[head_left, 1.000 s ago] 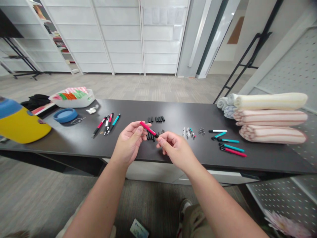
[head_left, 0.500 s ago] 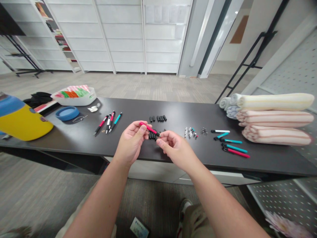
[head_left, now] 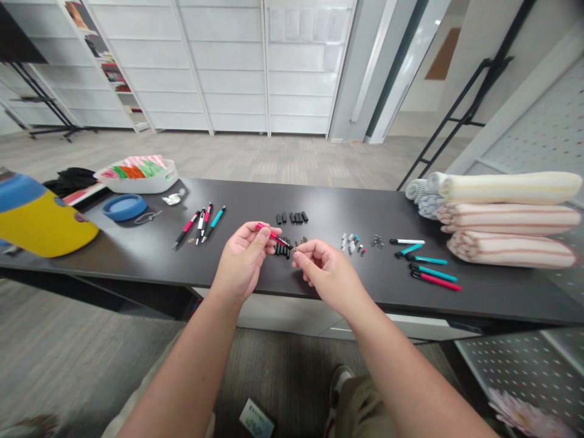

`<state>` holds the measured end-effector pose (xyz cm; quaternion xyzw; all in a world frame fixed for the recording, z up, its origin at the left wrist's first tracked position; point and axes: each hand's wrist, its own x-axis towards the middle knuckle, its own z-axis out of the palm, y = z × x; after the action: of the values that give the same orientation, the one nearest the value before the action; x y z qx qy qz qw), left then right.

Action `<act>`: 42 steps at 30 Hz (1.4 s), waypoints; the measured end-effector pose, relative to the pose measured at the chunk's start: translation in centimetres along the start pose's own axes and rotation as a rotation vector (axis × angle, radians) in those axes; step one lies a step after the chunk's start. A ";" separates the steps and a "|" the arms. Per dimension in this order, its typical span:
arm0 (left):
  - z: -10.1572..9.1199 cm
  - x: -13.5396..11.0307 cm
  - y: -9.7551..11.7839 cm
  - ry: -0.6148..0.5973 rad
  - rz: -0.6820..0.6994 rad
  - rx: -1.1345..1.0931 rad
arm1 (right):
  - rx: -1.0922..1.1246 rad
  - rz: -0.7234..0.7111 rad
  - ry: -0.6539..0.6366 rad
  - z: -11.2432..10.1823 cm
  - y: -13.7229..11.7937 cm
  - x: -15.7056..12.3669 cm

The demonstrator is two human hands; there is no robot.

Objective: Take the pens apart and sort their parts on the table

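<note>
My left hand (head_left: 241, 260) is closed around a pink-red pen (head_left: 275, 236) with a black grip, which slants down to the right. At the pen's lower end, the thumb and forefinger of my right hand (head_left: 327, 266) pinch a small pen tip (head_left: 295, 249), partly hidden by the fingers. Behind and beneath the pen lie several black grips (head_left: 281, 248), with more black grips (head_left: 298, 217) in a row farther back. Right of my hands are small clear and coloured pen parts (head_left: 351, 243) and a little heap of metal pieces (head_left: 376, 241).
Pens (head_left: 201, 226) lie together on the left of the dark table (head_left: 246, 201). Pen barrels (head_left: 433, 272) are spread at the right, near stacked rolled towels (head_left: 506, 219). A white basket (head_left: 168, 177), blue lid (head_left: 124, 207) and yellow-blue container (head_left: 41, 216) occupy the left end.
My right hand has shifted slightly right, away from the pen's black grip, and its fingers now pinch at the very end. My left hand holds the pen almost still.
</note>
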<state>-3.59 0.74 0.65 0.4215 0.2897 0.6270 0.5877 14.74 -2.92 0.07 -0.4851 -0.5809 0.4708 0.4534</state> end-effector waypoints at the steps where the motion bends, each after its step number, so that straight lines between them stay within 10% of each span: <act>1: 0.0 0.0 0.0 0.005 -0.001 0.000 | -0.024 -0.001 0.010 0.0 0.0 -0.1; 11: -0.1 0.2 -0.2 0.020 -0.013 0.014 | -0.603 -0.238 0.078 -0.4 -1.0 -1.9; 26: 0.0 0.3 -0.1 0.014 -0.035 0.040 | -0.963 0.165 0.359 -12.2 -1.2 -3.6; 42: -0.1 0.3 -0.1 0.001 -0.044 0.044 | -1.083 0.206 0.313 -11.9 -0.4 -2.7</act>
<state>-3.59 1.02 0.57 0.4276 0.3131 0.6074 0.5918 26.72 -4.36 2.02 -0.7662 -0.6150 0.0701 0.1726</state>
